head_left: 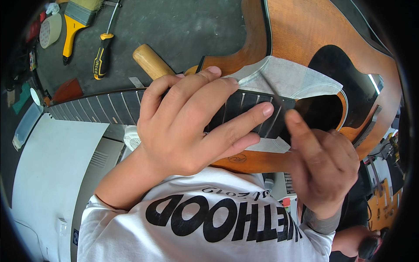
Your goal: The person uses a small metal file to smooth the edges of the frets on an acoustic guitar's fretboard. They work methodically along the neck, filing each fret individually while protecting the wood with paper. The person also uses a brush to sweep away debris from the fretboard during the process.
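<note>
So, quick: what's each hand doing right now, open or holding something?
Left hand: open, spread across the acoustic guitar's fretboard.
Right hand: closed, holding a slim, dark, rod-like tool.

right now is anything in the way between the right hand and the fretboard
Only the thin dark tool held by the right hand; it slants across the fretboard near its body end. Nothing else visible blocks that end. The left hand lies across the fretboard to the left.
</note>
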Available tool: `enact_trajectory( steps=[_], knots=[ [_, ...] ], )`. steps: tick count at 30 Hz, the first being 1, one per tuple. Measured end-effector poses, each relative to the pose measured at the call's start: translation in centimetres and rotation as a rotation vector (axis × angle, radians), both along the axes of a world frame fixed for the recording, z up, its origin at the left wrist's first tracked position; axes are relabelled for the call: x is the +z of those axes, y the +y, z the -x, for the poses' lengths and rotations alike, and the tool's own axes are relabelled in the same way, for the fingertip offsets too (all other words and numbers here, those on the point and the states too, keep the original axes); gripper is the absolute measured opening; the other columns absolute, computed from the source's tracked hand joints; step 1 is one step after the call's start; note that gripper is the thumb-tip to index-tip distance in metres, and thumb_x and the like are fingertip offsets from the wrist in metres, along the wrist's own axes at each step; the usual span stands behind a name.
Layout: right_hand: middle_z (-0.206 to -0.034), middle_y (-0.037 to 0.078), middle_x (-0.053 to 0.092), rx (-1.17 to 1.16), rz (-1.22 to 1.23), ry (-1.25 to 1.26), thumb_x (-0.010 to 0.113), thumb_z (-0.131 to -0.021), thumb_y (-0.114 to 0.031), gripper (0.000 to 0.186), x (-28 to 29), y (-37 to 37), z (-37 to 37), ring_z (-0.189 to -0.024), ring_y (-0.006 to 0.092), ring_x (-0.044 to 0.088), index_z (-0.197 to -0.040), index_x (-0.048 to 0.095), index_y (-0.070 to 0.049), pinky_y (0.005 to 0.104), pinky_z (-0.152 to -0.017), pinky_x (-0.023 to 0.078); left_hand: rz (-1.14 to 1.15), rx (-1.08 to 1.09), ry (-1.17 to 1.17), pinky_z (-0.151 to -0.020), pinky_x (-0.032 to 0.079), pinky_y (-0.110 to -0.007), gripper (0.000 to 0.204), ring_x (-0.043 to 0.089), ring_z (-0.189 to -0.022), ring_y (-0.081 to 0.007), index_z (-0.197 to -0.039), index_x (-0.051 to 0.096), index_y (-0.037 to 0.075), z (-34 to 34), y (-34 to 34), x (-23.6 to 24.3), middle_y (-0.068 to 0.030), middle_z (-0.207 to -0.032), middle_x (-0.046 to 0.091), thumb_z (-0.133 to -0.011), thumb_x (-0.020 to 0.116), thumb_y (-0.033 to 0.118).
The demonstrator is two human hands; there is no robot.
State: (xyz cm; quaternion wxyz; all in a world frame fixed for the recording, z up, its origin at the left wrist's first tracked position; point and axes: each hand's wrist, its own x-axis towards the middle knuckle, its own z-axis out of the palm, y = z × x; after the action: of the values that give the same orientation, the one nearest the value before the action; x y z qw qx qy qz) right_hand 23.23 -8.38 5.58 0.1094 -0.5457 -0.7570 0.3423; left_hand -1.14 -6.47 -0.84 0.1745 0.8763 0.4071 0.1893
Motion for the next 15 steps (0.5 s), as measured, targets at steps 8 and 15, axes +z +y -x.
enact_trajectory(
  steps=[8,15],
  knots=[
    [-0.079,0.015,0.074,-0.433,0.292,0.377,0.069,-0.082,0.009,0.039,-0.6,-5.0,-0.1,-0.059,0.0118,0.063,-0.12,0.073,0.005,0.0217,-0.062,0.05,-0.024,-0.027,-0.014,-0.078,0.043,-0.033,0.048,0.068,-0.094,-0.0245,-0.117,0.08,0.029,0.3,0.1,-0.2,-0.0094,-0.105,0.065,-0.076,0.079,0.054],
    [-0.071,0.006,0.065,-0.411,0.204,0.298,0.069,-0.085,0.008,0.039,-1.1,-5.3,1.5,-0.061,0.0087,0.056,-0.124,0.071,0.005,0.0201,-0.063,0.045,-0.043,-0.042,-0.053,-0.077,0.043,-0.033,0.048,0.066,-0.096,-0.0247,-0.117,0.08,0.027,0.2,0.2,-0.7,-0.0102,-0.105,0.065,-0.077,0.078,0.053]
  ],
)
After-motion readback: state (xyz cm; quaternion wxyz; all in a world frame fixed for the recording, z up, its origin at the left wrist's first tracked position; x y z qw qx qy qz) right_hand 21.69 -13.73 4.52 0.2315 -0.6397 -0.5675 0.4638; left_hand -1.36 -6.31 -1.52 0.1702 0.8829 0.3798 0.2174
